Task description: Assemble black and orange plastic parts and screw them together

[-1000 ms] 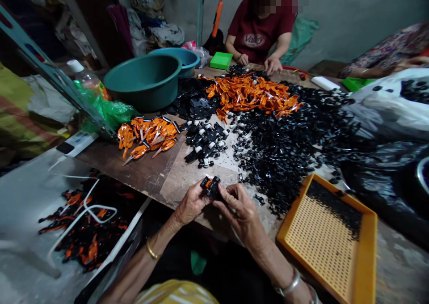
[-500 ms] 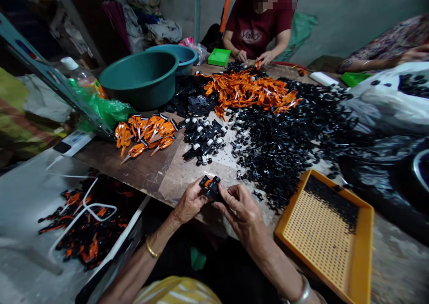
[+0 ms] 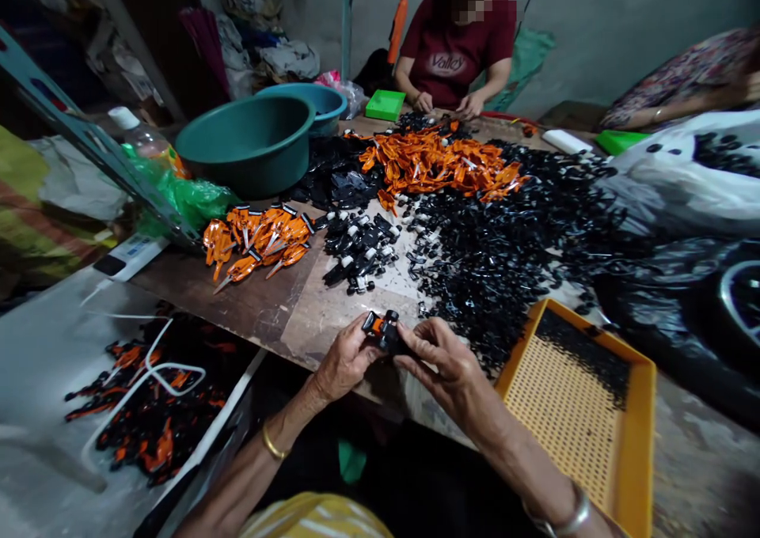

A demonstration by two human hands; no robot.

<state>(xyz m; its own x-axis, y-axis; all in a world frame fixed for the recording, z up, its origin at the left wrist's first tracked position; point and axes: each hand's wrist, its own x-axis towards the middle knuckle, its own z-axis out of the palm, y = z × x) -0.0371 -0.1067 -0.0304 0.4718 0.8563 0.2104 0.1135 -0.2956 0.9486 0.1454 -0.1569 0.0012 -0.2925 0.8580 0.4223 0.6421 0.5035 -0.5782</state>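
Between my two hands, over the table's front edge, is a small black and orange toy car (image 3: 385,332) with black wheels. My left hand (image 3: 347,360) pinches one end of it, and my right hand (image 3: 436,356) grips the other end; its underside is hidden by my fingers. Just beyond lies a cluster of black car parts with white pieces (image 3: 359,249). Orange car bodies (image 3: 261,237) are heaped to the left of that cluster. A wide spread of small black parts (image 3: 480,261) covers the table ahead of my right hand.
A yellow perforated tray (image 3: 575,411) holding tiny black pieces sits at right. Farther back are an orange pile (image 3: 439,162), a green basin (image 3: 243,142) and a co-worker in a maroon shirt (image 3: 457,43). Black and orange toys (image 3: 154,395) lie low on the left, crossed by a white cable.
Both hands have shifted slightly right with the toy car, which is turned a little, showing more of its orange part. The co-worker's hands have moved slightly.
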